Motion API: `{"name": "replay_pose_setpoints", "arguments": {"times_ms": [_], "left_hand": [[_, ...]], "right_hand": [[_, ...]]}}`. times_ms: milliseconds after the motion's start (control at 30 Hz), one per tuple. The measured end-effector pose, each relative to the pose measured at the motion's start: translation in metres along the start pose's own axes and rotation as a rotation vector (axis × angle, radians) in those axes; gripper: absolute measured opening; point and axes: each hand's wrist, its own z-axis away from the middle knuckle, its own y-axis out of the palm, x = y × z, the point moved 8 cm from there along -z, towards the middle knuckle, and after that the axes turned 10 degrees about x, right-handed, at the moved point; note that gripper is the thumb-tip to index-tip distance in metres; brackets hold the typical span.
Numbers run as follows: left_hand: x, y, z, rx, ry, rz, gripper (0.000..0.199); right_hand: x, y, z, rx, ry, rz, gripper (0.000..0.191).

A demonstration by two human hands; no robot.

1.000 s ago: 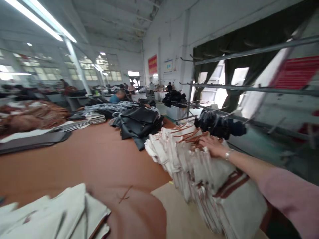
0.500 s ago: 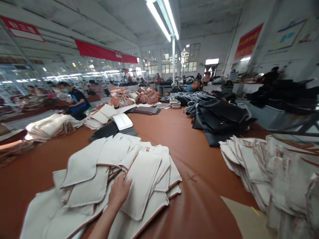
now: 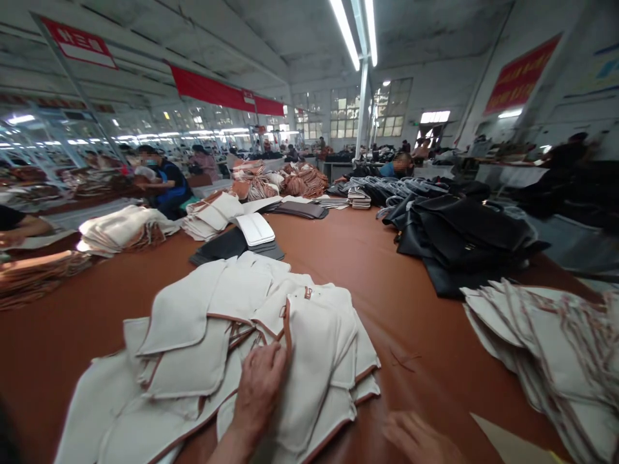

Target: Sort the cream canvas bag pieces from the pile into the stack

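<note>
A spread pile of white sewn pieces with brown edging (image 3: pixel 188 367), which look like bag panels, lies on the brown-covered table. My left hand (image 3: pixel 261 383) has its fingers curled round the brown-trimmed edge of the top white bag panel (image 3: pixel 309 361), and that edge is raised a little. Its fingertips are partly hidden behind the panel. Low in the picture, right of the pile, my right hand (image 3: pixel 418 438) is smeared by motion over the brown surface. Nothing can be made out in it.
More white panels (image 3: pixel 546 348) are stacked at the right, with a beige sheet (image 3: pixel 507 441) beside them. Black bags (image 3: pixel 474 238) lie behind. Black and white flat pieces (image 3: pixel 254 232) sit beyond the pile. A co-worker's arm (image 3: pixel 24 229) shows at far left.
My right hand has come into view at the bottom. My left hand's fingers have closed on the top panel, whose edge has lifted. The view has turned slightly left.
</note>
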Motion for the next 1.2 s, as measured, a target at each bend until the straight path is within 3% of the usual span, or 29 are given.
{"name": "replay_pose_setpoints", "arguments": {"times_ms": [100,200,267,333,433,567,667,833,967,1033,1067,1133,1200], "left_hand": [[-0.05,-0.025,0.021,-0.234,0.338,-0.087,0.033],[-0.071,-0.026,0.024,-0.157,0.408,0.018,0.027],[-0.061,-0.017,0.011,-0.009,0.268,0.139,0.024],[-0.037,-0.002,-0.004,0.12,0.048,0.214,0.02],[0.005,0.023,-0.023,0.223,-0.23,0.249,0.011],[0.037,0.048,-0.041,0.305,-0.353,0.261,0.015],[0.042,0.046,-0.045,0.295,-0.33,0.225,0.015],[0.019,0.028,-0.028,0.214,-0.206,0.125,0.017],[-0.022,0.011,-0.005,-0.001,0.009,-0.094,0.024],[-0.046,-0.001,0.008,-0.139,0.11,-0.181,0.024],[-0.059,-0.009,0.015,-0.205,0.159,-0.192,0.023],[-0.081,-0.026,0.026,-0.267,0.249,-0.118,0.019],[-0.094,-0.039,0.029,-0.155,0.318,0.136,0.01]], "right_hand": [[0.019,-0.026,-0.066,-0.137,-0.043,0.038,0.039],[0.026,-0.036,-0.115,-0.148,-0.15,0.066,0.045],[0.015,-0.021,-0.142,-0.043,-0.153,0.089,0.037],[-0.01,0.006,-0.166,0.144,-0.062,0.121,0.024],[-0.046,0.042,-0.197,0.399,0.043,0.15,0.015],[-0.057,0.058,-0.243,0.431,-0.03,0.142,0.018],[-0.059,0.069,-0.267,0.411,-0.036,0.122,0.025],[-0.061,0.081,-0.265,0.402,-0.044,0.047,0.037],[-0.047,0.059,-0.245,0.352,-0.149,-0.082,0.086],[-0.034,0.043,-0.232,0.346,-0.246,-0.105,0.094],[-0.028,0.036,-0.224,0.349,-0.281,-0.081,0.084],[-0.021,0.024,-0.204,0.365,-0.305,0.003,0.046],[-0.018,0.017,-0.178,0.405,-0.297,0.075,0.023]]}}
